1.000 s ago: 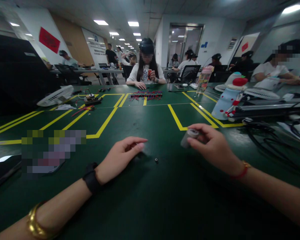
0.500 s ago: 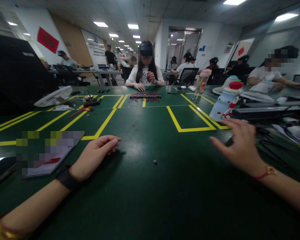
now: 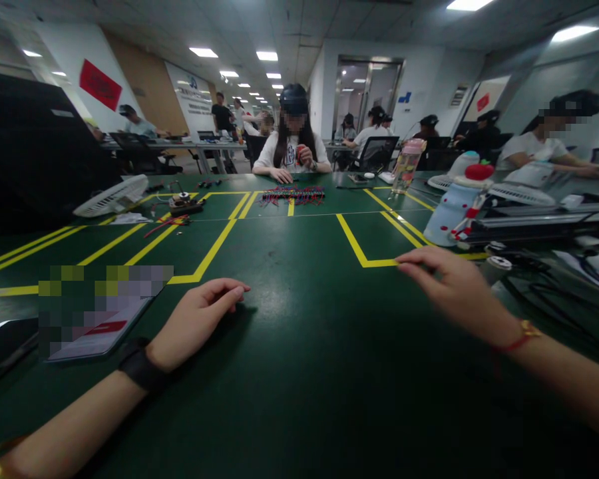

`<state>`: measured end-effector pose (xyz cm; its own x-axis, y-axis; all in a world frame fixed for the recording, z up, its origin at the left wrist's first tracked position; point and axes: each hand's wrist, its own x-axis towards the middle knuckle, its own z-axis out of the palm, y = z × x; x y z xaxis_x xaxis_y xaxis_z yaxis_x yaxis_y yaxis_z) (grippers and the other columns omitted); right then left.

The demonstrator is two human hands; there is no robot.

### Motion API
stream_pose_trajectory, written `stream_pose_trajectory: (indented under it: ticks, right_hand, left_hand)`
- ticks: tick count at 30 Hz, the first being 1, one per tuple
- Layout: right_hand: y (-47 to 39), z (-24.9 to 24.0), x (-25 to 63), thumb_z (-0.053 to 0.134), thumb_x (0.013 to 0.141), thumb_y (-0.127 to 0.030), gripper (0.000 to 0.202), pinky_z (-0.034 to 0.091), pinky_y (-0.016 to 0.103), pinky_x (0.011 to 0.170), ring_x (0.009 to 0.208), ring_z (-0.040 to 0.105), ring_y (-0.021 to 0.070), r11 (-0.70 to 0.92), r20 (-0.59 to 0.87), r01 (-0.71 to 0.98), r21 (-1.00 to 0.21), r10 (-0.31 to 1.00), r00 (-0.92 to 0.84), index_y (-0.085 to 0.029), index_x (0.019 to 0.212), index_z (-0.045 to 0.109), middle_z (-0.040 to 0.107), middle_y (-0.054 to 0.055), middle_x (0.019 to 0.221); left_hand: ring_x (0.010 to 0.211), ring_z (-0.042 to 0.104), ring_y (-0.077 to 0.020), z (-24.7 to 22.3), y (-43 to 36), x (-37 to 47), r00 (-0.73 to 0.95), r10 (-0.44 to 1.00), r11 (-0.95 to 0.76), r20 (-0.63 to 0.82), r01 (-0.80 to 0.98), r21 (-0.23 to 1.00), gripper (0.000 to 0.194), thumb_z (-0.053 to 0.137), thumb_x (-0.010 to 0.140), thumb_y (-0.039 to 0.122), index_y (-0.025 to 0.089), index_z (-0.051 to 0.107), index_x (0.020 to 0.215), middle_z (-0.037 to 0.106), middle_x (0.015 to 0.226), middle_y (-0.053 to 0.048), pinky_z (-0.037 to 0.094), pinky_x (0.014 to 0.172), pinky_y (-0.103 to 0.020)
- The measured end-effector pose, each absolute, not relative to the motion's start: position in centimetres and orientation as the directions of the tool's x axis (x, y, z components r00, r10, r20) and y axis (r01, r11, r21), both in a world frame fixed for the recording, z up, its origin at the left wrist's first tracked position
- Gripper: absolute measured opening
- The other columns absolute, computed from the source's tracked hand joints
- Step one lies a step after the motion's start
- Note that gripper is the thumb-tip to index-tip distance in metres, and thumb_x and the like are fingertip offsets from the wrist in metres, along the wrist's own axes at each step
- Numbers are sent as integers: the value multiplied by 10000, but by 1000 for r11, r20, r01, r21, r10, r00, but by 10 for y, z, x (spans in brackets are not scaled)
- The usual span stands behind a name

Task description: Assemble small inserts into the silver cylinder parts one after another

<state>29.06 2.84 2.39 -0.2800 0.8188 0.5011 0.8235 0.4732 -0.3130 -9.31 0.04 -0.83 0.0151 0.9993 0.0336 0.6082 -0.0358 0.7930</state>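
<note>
My left hand (image 3: 202,319) is over the green table, its fingers curled and the thumb against the index finger. Whatever it may hold is hidden. A tablet-like flat panel (image 3: 97,339) lies close to its wrist. My right hand (image 3: 452,286) hovers at the right with thumb and fingertips pinched together near a corner of yellow tape (image 3: 374,263). Anything in that pinch is too small to make out. Just behind the right hand stands a grey cylinder with a pale top (image 3: 499,264).
A light-blue bottle with a red top (image 3: 449,209) and black cables (image 3: 539,299) are on the right. Farther back are a clear pink-lidded bottle (image 3: 408,166) and a row of red-blue wired parts (image 3: 292,195). A co-worker (image 3: 292,146) sits opposite.
The small metal ring-shaped part on the table between my hands no longer shows. My right hand has moved left and closed from spread fingers to a pinch. The grey cylinder now shows behind it.
</note>
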Motion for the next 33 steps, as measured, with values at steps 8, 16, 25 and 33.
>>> stream_pose_trajectory:
  ticks: [8,16,25,33]
  right_hand:
    - [57,34,451,546,790,-489,395,371,309,740,904,565,185,-295,197,931,-217,920,338,-216,1032,697,659,87,1036]
    - [56,38,451,556,769,-519,393,379,289,733,898,575,203,-351,223,911,-216,891,396,-245,1011,700,672,56,988]
    - [52,39,446,664,687,-463,436,441,263,650,676,632,159,-332,125,782,-528,880,458,-193,1029,676,688,63,877]
    - [55,32,448,686,663,-419,402,469,276,621,684,640,172,-299,66,711,-637,897,437,-139,947,641,677,107,897]
  left_hand:
    - [731,561,-169,-10,2,-91,7,999,-33,37,625,780,324,517,827,473,218,624,995,618,839,-10,420,672,-286]
    - [680,550,-164,-8,1,-90,-4,999,-38,53,657,753,339,501,820,491,218,632,972,593,746,6,402,616,-266]
    - [689,555,-166,-9,4,-87,9,997,-58,70,672,738,322,509,811,483,217,633,944,604,768,3,403,633,-271]
    - [686,559,-170,-9,3,-88,2,999,-33,43,669,743,330,508,815,486,222,634,967,604,749,5,407,616,-264]
